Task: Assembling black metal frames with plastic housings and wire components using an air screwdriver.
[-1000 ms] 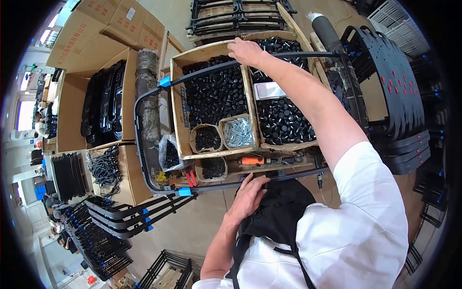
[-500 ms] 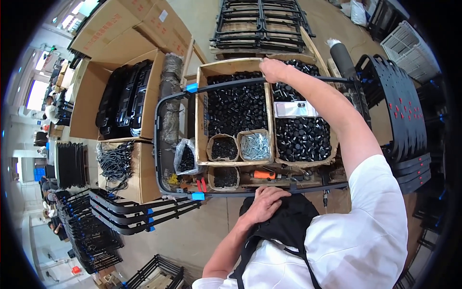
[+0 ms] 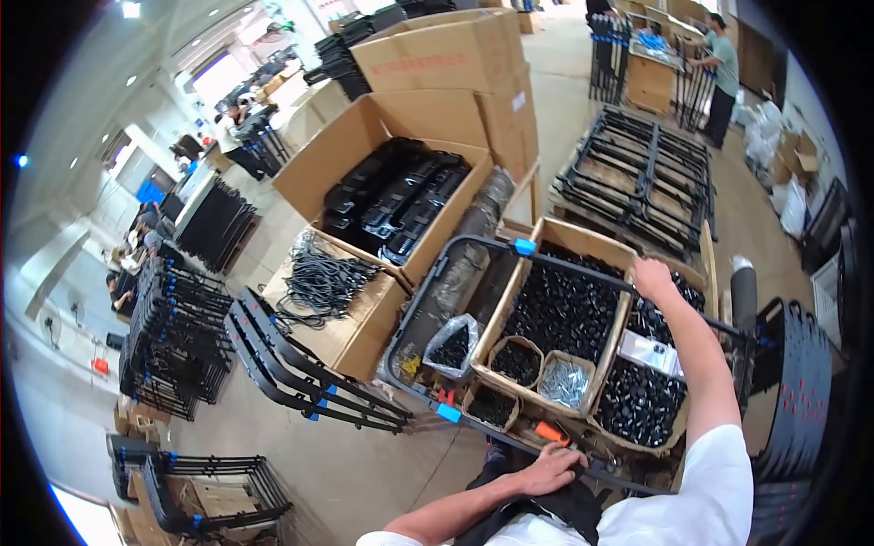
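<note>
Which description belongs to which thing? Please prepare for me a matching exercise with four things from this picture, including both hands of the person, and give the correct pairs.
Things:
1. Cables
2. Left hand
3. Small metal pieces
4. Right hand

Descriptions:
A. At the far side of the black frame
B. Silver-coloured
C. Tangled, on top of a cardboard box
D. At the near side of the black frame

Pairs: 1-C, 2-D, 3-B, 4-A
</note>
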A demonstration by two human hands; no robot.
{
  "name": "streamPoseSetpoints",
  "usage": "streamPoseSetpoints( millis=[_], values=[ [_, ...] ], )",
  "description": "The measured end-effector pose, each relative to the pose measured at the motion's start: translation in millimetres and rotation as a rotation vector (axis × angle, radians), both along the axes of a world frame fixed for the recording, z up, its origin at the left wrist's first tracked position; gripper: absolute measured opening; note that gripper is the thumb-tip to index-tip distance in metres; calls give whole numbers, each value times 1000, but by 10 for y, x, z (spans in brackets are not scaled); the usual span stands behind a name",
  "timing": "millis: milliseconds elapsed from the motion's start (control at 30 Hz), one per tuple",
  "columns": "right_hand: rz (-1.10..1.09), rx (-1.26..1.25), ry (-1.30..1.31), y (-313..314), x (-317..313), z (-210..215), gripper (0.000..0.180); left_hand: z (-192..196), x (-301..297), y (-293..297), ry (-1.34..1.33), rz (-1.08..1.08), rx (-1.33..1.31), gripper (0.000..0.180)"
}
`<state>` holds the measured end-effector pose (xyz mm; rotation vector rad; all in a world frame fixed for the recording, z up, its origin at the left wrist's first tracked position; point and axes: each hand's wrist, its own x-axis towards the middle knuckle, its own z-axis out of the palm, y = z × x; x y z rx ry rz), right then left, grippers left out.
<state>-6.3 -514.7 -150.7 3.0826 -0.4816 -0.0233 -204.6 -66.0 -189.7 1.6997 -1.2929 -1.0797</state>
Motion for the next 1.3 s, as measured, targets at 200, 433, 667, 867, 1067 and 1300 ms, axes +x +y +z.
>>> streamPoseSetpoints(
  millis=[200,433,667,867,1067,1300],
  values=[
    [-21,129,125,-82,17,127,43,-47,-7,-39,-115,-29,-105,32],
    [60,54,273,-189,-70,268,60,29,41,-51,-236,-30,-174,26],
    [-82,-63,255,154,50,363,50,97,125,5,-65,54,13,22],
    [-152,-103,291,72,99,288,49,111,166,-96,-8,10,-59,20],
    [-122,-16,321,191,184,219,60,338,276,-135,25,-179,69,38],
    [-252,96,137,185,-21,236,55,-1003,110,139,646,174,-110,50]
  ],
)
